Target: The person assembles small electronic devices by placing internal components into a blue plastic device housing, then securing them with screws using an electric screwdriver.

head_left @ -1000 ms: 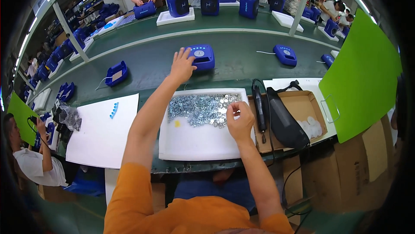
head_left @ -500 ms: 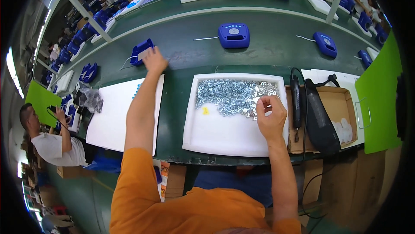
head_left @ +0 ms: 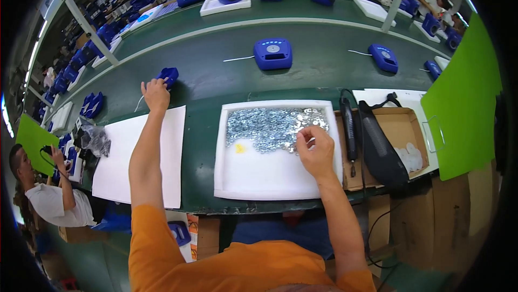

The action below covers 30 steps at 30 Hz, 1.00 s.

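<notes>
At the left of the green bench, my left hand reaches forward with its fingers closed on the near edge of an open blue plastic housing. A white cable trails from the housing. My right hand is held in a pinch over the right side of a white foam tray; anything between its fingertips is too small to make out. Small shiny metal rings, like nuts or washers, cover the tray's far part. A yellow scrap lies beside them.
A white board lies left of the tray. To the right are a corded electric screwdriver, a black pouch and a cardboard box. Blue devices sit on the bench beyond. A co-worker is at left.
The view has shifted, so the bench appears further left. My left hand has moved from over the housing to its near edge, and the housing is turned. My right hand stays pinched over the tray.
</notes>
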Tool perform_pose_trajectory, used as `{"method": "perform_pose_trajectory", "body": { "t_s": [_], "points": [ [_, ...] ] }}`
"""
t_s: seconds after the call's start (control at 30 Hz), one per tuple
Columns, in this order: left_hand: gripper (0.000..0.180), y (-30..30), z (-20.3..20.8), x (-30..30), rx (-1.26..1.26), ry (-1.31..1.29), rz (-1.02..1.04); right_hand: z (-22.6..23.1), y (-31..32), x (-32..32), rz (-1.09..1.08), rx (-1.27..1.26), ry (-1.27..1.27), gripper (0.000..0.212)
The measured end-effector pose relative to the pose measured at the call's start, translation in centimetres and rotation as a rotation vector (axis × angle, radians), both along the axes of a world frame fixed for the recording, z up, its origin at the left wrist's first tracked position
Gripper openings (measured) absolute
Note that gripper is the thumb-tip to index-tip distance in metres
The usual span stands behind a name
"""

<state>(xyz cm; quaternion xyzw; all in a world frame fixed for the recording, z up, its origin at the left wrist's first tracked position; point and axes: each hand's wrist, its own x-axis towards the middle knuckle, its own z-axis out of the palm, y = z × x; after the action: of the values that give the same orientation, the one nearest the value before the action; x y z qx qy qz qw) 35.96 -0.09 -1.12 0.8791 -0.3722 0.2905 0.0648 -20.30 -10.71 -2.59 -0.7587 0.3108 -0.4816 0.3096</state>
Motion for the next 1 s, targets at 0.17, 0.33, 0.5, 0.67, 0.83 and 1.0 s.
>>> {"method": "perform_pose_trajectory", "body": {
  "t_s": [0.17,0.33,0.5,0.67,0.83,1.0],
  "points": [
    [0.026,-3.6,4.7,-6.3,-0.514,0.267,-0.287,-0.1,-0.2,-0.2,0.008,0.005,0.003,0.005],
    [0.024,-2.9,8.4,-18.5,-0.808,0.826,-0.658,0.5,-0.3,-0.9,-0.050,-0.060,-0.012,0.005],
    [0.021,0.3,9.7,-29.5,-0.745,1.573,-0.932,8.6,1.3,-1.8,-0.079,-0.316,-0.082,0.032],
    [0.024,1.5,9.0,-31.4,-0.439,1.734,-1.093,13.1,2.8,-3.4,0.073,-0.308,0.252,0.049],
    [0.025,2.3,8.8,-31.7,-0.315,1.781,-1.105,12.9,3.4,-4.8,0.175,-0.138,0.358,0.049],
    [0.037,2.8,7.8,-31.8,-0.407,1.766,-1.134,13.6,3.5,-5.3,0.210,0.030,0.273,0.043]
  ]
}}
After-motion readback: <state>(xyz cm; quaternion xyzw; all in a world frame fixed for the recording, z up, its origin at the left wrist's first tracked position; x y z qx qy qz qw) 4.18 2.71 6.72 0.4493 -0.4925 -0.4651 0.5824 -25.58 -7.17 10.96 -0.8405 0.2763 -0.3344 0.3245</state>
